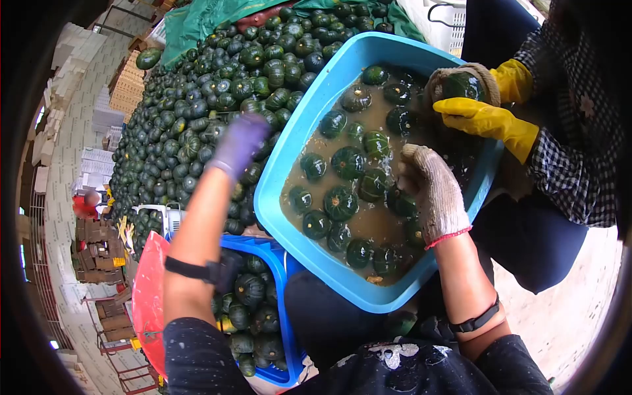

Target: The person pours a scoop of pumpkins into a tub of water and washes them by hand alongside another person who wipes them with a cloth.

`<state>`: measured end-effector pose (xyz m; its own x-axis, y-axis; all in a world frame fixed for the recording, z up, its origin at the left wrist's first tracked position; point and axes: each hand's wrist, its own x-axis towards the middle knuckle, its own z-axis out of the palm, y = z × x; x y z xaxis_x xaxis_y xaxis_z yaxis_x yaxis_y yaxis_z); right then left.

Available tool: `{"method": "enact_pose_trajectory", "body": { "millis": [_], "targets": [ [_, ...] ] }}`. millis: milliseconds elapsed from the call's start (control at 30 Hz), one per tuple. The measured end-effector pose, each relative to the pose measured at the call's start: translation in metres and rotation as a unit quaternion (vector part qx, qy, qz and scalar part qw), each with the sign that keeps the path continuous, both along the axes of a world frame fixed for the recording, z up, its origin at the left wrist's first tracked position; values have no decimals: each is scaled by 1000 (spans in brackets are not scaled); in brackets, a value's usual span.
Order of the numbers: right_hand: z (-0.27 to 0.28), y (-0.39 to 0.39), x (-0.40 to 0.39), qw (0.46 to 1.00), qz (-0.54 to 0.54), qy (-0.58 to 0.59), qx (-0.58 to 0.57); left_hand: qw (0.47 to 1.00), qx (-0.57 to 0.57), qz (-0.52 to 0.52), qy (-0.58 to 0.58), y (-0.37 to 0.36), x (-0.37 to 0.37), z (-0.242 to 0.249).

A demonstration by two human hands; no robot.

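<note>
My left hand (242,146), in a purple glove, is smeared by motion above the big heap of small dark green pumpkins (197,141); its fingers cannot be made out. Over the light blue tub (271,191), my right hand (434,194) wears a whitish knit glove with a red cuff. Its fingers are curled in, and whatever they may hold is hidden. Several wet pumpkins (347,162) float in the tub's murky brown water, some close beside the right hand.
Across the tub, a co-worker's yellow-gloved hands (484,118) hold a pumpkin (463,87) with a tan cloth around it. Near my left knee stands a blue crate (284,289) of pumpkins, beside a red plastic container (150,303). Green sheeting (197,26) lies behind the heap.
</note>
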<state>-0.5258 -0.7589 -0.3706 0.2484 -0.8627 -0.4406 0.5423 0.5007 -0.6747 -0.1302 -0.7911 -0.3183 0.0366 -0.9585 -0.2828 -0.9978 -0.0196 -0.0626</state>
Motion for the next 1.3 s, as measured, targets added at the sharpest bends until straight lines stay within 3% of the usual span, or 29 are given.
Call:
{"method": "enact_pose_trajectory", "body": {
  "millis": [33, 67, 100, 133, 233, 367, 433, 500, 533, 567, 633, 667, 700, 733, 767, 800, 833, 867, 900, 933, 967, 1000, 1033, 1067, 1100, 1133, 1167, 1233, 1300],
  "targets": [
    [-2, 0, 2, 1000, 16, 3, 5, 924, 88, 168, 330, 21, -49, -33],
    [1, 3, 5, 1000, 11, -9, 10, 932, 216, 164, 239, 41, -98, -54],
    [1, 5, 6, 1000, 19, -3, 9, 926, 290, 57, 236, 56, -131, -66],
    [0, 8, 7, 1000, 29, 2, 9, 958, 245, 75, 128, 74, -146, -106],
    [-14, 4, 11, 998, 60, 20, 2, 970, 188, 145, 59, 83, -182, -144],
    [-35, -2, 25, 991, 71, 111, 16, 936, 340, 73, 61, 43, -191, -110],
    [-56, 3, 27, 986, 94, 134, -20, 939, 243, 147, 195, 66, -185, -88],
    [-84, 8, 37, 974, 75, 182, -115, 766, 138, 301, 551, 98, -177, -106],
    [-53, 17, 40, 937, 107, 274, -187, 601, 90, 363, 706, 115, -184, -91],
    [-13, 31, 47, 966, 174, 193, -2, 400, 44, 402, 822, 131, -192, -77],
    [-47, 64, 73, 926, 179, 251, -218, 250, 27, 361, 898, 140, -205, -95],
    [-47, 87, 79, 872, 178, 349, -293, 249, -48, 417, 873, 142, -209, -108],
    [-46, 103, 86, 803, 171, 439, -365, 187, -33, 458, 868, 145, -210, -112],
    [-42, 108, 89, 779, 181, 488, -351, 167, -48, 437, 882, 148, -212, -151],
    [-55, 92, 88, 815, 179, 441, -331, 252, -87, 408, 873, 147, -218, -158],
    [-52, 65, 85, 932, 228, 254, -123, 332, -130, 382, 853, 146, -224, -163],
    [-51, 39, 77, 960, 256, 47, 101, 503, -189, 335, 774, 151, -241, -138],
    [-102, 23, 67, 961, 248, -18, 117, 418, -153, 372, 814, 153, -255, -146],
    [-101, 39, 69, 983, 183, 27, 12, 435, -135, 367, 811, 152, -251, -148],
    [-101, 56, 71, 986, 112, 85, -90, 400, -182, 368, 820, 145, -247, -162],
    [-63, 68, 80, 976, 122, 179, 17, 363, -231, 365, 826, 136, -241, -171],
    [-87, 84, 90, 903, 133, 388, -127, 498, -245, 394, 733, 130, -231, -168],
    [-111, 96, 98, 766, 134, 569, -266, 509, -294, 355, 727, 126, -224, -196],
    [-104, 89, 98, 907, 95, 356, -206, 510, -248, 361, 740, 126, -228, -197],
    [-90, 80, 94, 984, 51, 117, -123, 512, -199, 369, 750, 132, -232, -192],
    [-77, 57, 82, 990, 114, 73, -35, 552, -166, 348, 739, 136, -244, -154],
    [-73, 34, 66, 983, 175, 30, 54, 511, -145, 348, 772, 134, -248, -194],
    [-109, 34, 68, 991, 120, 60, -1, 449, -121, 303, 832, 135, -245, -160],
    [-114, 34, 75, 990, 138, 37, -19, 379, -241, 310, 838, 127, -237, -143]
  ]
}}
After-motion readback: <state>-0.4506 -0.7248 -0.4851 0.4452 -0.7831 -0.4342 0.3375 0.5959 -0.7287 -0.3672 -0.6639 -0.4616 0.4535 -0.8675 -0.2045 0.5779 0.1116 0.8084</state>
